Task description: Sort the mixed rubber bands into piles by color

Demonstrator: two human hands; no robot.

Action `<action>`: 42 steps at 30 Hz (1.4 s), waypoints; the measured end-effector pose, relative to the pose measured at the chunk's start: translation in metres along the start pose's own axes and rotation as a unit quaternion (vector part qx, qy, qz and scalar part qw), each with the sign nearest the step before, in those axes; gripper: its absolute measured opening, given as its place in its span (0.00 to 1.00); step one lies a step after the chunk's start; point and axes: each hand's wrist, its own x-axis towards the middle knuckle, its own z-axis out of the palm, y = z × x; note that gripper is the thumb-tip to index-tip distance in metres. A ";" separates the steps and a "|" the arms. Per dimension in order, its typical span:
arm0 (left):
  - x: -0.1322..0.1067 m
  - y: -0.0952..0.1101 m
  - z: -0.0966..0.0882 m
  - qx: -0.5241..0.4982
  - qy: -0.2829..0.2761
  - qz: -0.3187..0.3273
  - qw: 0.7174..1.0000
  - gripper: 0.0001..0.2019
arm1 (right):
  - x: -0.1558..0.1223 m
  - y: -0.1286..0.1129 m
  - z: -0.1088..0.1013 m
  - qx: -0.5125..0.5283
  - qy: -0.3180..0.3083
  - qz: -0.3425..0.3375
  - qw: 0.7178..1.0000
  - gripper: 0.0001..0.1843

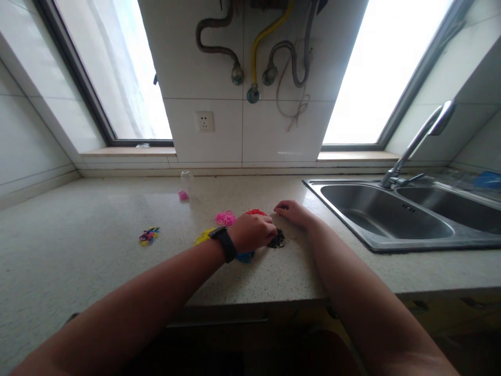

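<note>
My left hand [253, 232], with a dark watch on its wrist, reaches across the counter. Its fingers are curled downward at the edge of a pile of black rubber bands [277, 239]; what they pinch is hidden. Just right of that, my right hand [293, 213] rests on the counter with fingers bent together, and I cannot make out what is in them. Around my left hand lie piles of pink rubber bands [226, 218], red rubber bands [256, 212], yellow rubber bands [203, 236] and blue rubber bands [246, 257], the last three partly covered.
A small mixed-colour pile of bands [149, 236] lies farther left. Behind it stand a clear container [187, 180] and a pink lid-like piece [183, 195]. To the right is a steel double sink [376, 244] with a faucet [415, 141]. The speckled counter [97, 219] ends at a front edge.
</note>
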 end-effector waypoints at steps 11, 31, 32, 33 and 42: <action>-0.072 0.030 -0.040 -0.016 -0.015 0.048 0.999 0.08 | -0.001 0.001 -0.002 -0.025 -0.008 0.011 1.000 0.13; -0.162 0.032 -0.031 0.008 -0.051 0.016 0.999 0.04 | -0.007 -0.005 -0.006 -0.053 -0.046 -0.002 0.998 0.15; -0.162 0.032 -0.031 0.011 -0.051 0.017 0.998 0.04 | -0.007 -0.005 -0.007 -0.052 -0.046 -0.003 0.998 0.16; -0.162 0.032 -0.030 0.014 -0.051 0.018 0.998 0.04 | -0.007 -0.004 -0.007 -0.053 -0.048 -0.004 0.997 0.16; -0.163 0.032 -0.032 0.027 -0.050 0.031 0.998 0.04 | -0.007 -0.013 -0.003 -0.022 -0.002 -0.020 1.000 0.17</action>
